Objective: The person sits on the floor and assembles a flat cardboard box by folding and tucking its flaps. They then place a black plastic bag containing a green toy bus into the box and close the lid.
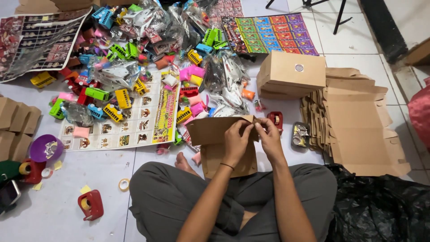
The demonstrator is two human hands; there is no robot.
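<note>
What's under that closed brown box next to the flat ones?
The closed brown cardboard box with a round sticker sits on top of more brown cardboard boxes; only their edges show. Beneath is white tiled floor. What's inside any box is hidden.

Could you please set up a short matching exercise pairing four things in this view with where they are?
Things:
1. brown box
2. closed box
3. purple disc
4. red tape dispenser

Places:
A. on the floor at the far left, beside folded cartons
B. held by the left hand and right hand above the lap
C. on the floor near the left knee
D. on the floor to the right of the toy pile, next to flat cardboard

Pairs: 1-B, 2-D, 3-A, 4-C
</note>
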